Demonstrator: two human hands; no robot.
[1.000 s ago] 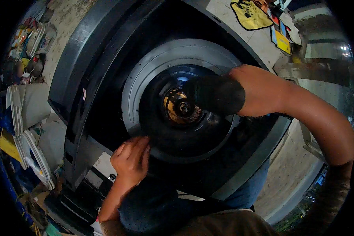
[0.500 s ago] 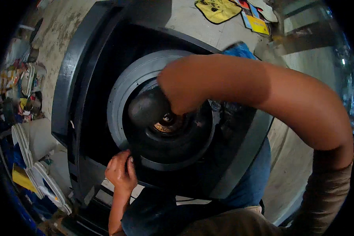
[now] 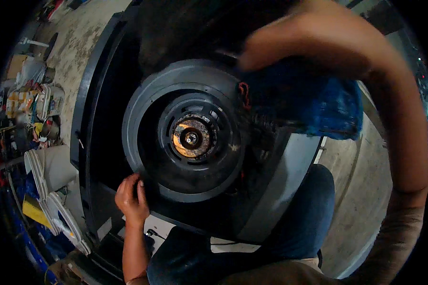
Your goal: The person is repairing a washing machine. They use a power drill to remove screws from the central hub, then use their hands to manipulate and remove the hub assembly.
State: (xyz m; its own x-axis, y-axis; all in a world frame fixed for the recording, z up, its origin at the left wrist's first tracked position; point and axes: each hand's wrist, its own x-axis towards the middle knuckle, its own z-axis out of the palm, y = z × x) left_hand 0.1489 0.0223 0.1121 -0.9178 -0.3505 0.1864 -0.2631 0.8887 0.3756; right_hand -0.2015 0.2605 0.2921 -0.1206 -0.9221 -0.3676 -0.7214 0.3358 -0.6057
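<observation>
A large dark housing (image 3: 91, 118) lies before me with a grey round ring (image 3: 132, 124) set in it. Within the ring sits a black dished part (image 3: 169, 178), and at its centre is a rusty, orange-stained metal hub (image 3: 181, 145) with a bright tip. My left hand (image 3: 132, 197) is at the ring's lower left edge, fingers bent and pressed together; what they pinch, if anything, is hidden. Smeared by motion, my right hand (image 3: 261, 47) is beyond the ring's upper right edge. Beside it spreads a large dark shape (image 3: 190, 33) I cannot make out.
A blue cloth-like piece (image 3: 340, 107) hangs over the housing's right side, with a small red cord (image 3: 244, 95) near it. My jean-covered knee (image 3: 318, 185) is close by. Pale buckets (image 3: 52, 166) and heaped clutter (image 3: 28, 102) line the left. Concrete floor (image 3: 352, 190) shows at right.
My right hand has moved up and away from the hub, and the dark rounded shape over the dished part is gone from there. My left hand stays at the ring's edge. The blue piece shows more.
</observation>
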